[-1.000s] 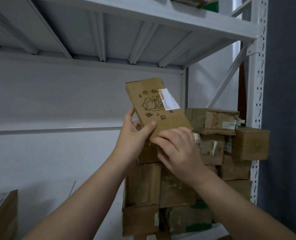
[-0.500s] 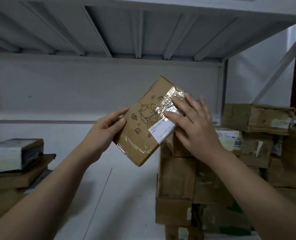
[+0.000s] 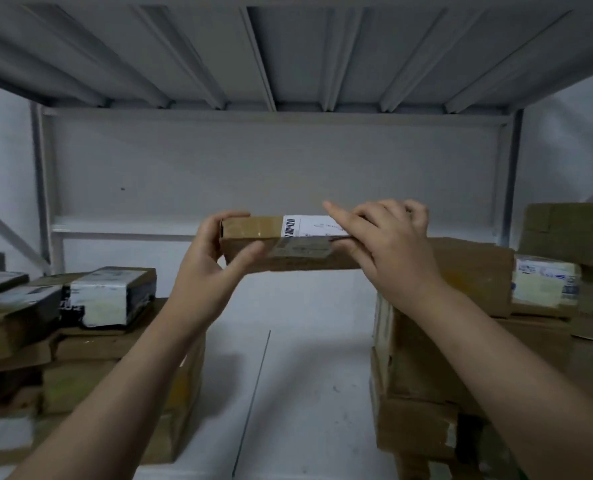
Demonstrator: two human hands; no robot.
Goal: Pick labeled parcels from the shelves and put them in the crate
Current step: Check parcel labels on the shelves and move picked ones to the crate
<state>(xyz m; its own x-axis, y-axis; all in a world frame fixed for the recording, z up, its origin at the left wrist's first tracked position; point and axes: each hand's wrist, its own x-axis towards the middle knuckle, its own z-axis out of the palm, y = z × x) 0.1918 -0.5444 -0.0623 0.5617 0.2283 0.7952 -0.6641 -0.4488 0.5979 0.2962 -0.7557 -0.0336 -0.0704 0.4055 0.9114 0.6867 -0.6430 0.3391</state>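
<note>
Parcel, flat brown cardboard w/ clear tape, is held level in the air btwn both hands, long edge toward the camera, above the white shelf and not touching it. Left hand clamps the parcel's left end: thumb on the near face, fingers curled over the top corner. Right hand grips the right end, thumb under the near edge, fingers over the top; index finger sticks out straight, lying across the white label. Label sits on the top face just left of the right hand, w/ a barcode at its left end; printed text too small to read.

Below and left of the left hand: a stack of flat boxes on the shelf, one wrapped box w/ a pale worn sticker on top of it, a bigger carton under the left forearm. Right of and below the right hand: a pile of cartons, partly hidden by the right forearm, incl. one w/ a pale label facing the camera. Btwn the two piles, under the parcel, the shelf is bare white w/ a thin dark seam running front to back. Above both hands, the ribbed grey underside of the upper shelf; behind them, a plain grey back panel. Crate not in view.
</note>
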